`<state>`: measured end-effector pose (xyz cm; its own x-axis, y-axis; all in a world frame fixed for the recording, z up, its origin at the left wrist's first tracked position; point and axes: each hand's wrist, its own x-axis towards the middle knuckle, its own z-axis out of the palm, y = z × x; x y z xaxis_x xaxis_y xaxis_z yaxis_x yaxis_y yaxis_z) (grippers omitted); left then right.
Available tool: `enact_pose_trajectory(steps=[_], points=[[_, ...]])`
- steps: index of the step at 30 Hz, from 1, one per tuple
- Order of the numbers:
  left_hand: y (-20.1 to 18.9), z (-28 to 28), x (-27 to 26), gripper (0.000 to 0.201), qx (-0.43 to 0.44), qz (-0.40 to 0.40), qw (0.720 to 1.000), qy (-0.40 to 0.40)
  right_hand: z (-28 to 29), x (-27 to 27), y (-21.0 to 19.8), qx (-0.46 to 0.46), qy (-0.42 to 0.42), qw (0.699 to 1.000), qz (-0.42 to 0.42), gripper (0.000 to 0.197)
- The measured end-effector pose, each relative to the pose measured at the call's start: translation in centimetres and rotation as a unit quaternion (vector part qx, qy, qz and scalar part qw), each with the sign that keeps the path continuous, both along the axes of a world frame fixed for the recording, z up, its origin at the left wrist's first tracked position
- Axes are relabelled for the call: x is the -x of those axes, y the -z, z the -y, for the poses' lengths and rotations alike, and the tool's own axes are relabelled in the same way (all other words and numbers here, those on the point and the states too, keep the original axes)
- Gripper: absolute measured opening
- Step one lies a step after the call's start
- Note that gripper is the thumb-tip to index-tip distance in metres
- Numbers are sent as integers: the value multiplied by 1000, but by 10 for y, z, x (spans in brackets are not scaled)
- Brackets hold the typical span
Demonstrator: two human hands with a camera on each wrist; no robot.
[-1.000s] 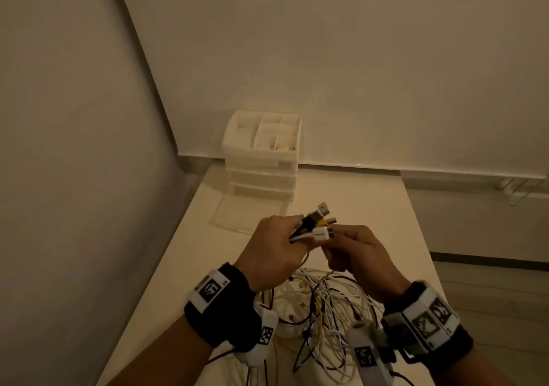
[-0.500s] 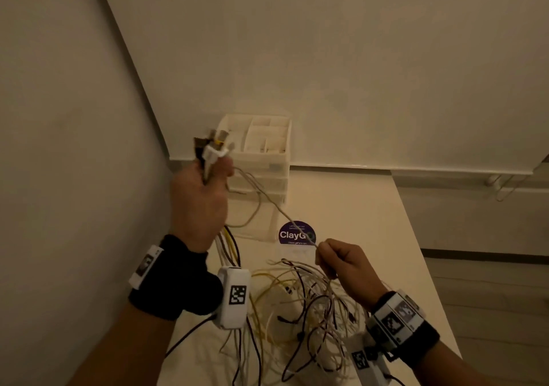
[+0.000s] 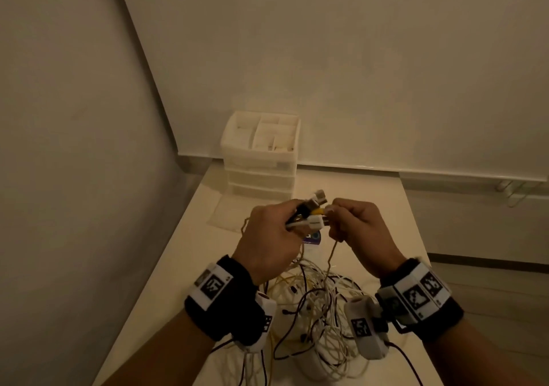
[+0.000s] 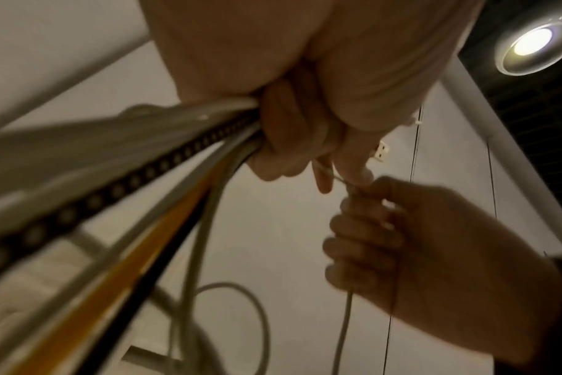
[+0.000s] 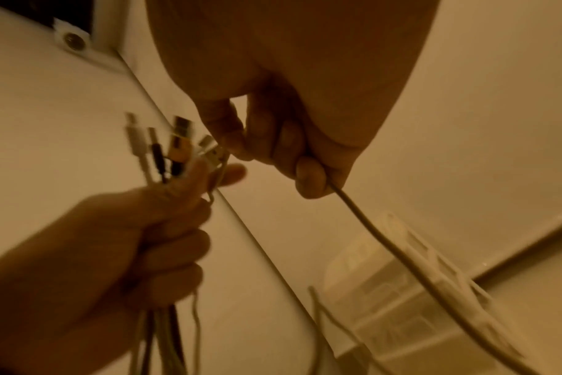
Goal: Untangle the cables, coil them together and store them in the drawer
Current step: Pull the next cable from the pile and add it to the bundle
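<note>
We saw the left hand clenched around a bundle of cable ends, the right hand pinching one thin cable; plug types stayed blurred

My head camera looks down over both my hands. Each wrist camera looks up close along my palm, and all three share the plug ends between my fingers.

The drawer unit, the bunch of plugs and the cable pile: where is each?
drawer unit point(image 3: 261, 174), head view, its front wall.
bunch of plugs point(image 3: 315, 221), head view, on a white plug.
cable pile point(image 3: 323, 320), head view, its tangled middle.
</note>
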<state>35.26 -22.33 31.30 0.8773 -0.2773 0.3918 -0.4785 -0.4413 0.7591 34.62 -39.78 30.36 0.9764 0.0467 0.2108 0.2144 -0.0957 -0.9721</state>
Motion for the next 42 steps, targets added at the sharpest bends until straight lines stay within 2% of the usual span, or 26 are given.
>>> enact_pose_trajectory(steps=[3,6,9,14,16,22,26,27,29,31,35,37,40,42], points=[[-5,6,0,21,40,20,999,-26,4,7,-13,-3,-44,999,21,39],[-22,6,0,33,106,65,991,-42,0,16,-7,22,-75,997,28,27],[-43,0,-5,29,159,106,977,-95,-6,19,18,50,-64,996,22,29],[-71,-30,-21,10,255,155,936,-189,1,19,74,93,-12,995,-39,32],[-73,-40,-23,8,251,150,933,-209,3,20,81,91,9,995,-46,34],[-58,-32,-5,12,181,69,965,-174,0,19,52,59,14,997,-38,43],[-37,-14,8,27,62,-30,997,-21,-6,18,25,17,-25,999,-20,34],[-28,-10,8,23,30,-53,998,8,-7,17,18,-6,-34,999,-12,32],[-13,-2,10,11,-2,-56,998,17,-6,15,5,-39,-51,998,9,35],[-7,2,12,7,27,-37,999,-8,-5,13,-1,-41,-63,997,19,43],[-21,3,15,7,60,46,997,-35,-4,24,1,-27,-76,996,25,30],[-35,1,17,12,97,67,991,-58,-7,30,14,-10,-71,997,19,29],[-59,-13,8,9,209,98,966,-119,-7,32,43,29,-29,999,-14,34],[-72,-22,4,5,224,121,958,-129,-4,33,62,52,12,998,-37,34]])
